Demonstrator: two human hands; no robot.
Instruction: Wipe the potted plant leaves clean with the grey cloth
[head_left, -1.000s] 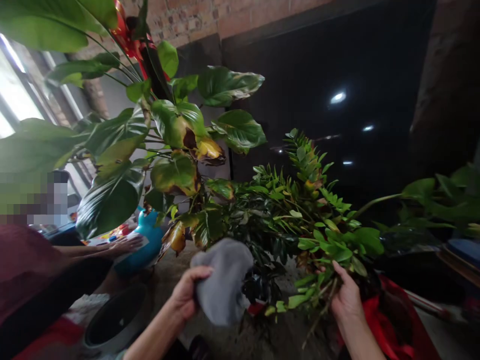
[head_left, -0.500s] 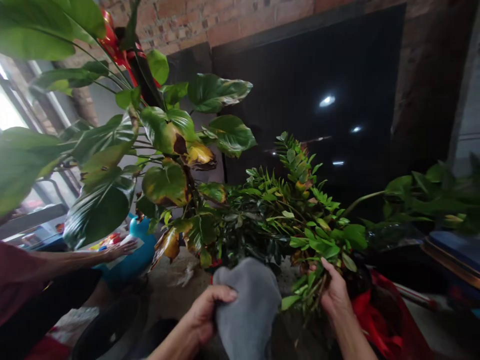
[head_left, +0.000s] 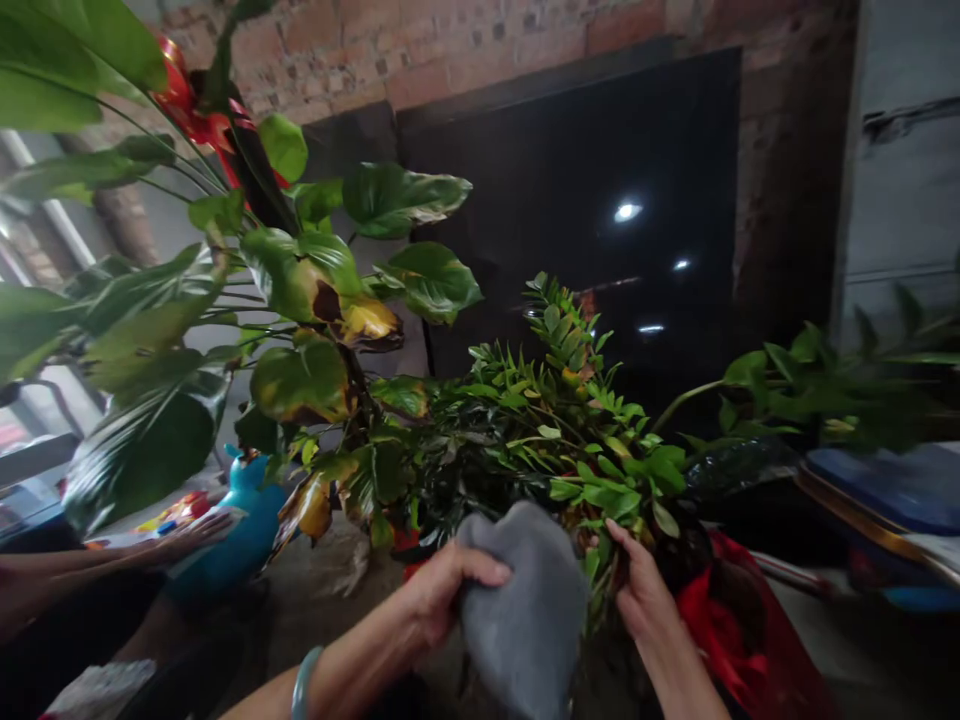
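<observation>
My left hand [head_left: 448,592] is closed on a grey cloth [head_left: 529,625], thumb on top, and the cloth drapes downward. A pale bangle [head_left: 304,684] circles my left wrist. Just to the right, my right hand [head_left: 639,590] is closed around the lower stems of a leafy green plant [head_left: 622,480]; the fingers behind the stems are partly hidden. The cloth is close in front of these stems and covers part of them. Whether it touches them I cannot tell.
A tall, large-leaved plant [head_left: 300,370] with yellowed leaves rises at left. Another person's hand [head_left: 184,540] reaches beside a blue animal-shaped object [head_left: 244,530]. Red fabric [head_left: 739,620] lies right of my right hand, near a blue-lidded box [head_left: 885,485]. Behind stands a dark glossy panel [head_left: 540,230].
My left hand has moved the cloth right, closer to the stems and my right hand. The camera view has turned slightly right. My right hand keeps its hold on the stems.
</observation>
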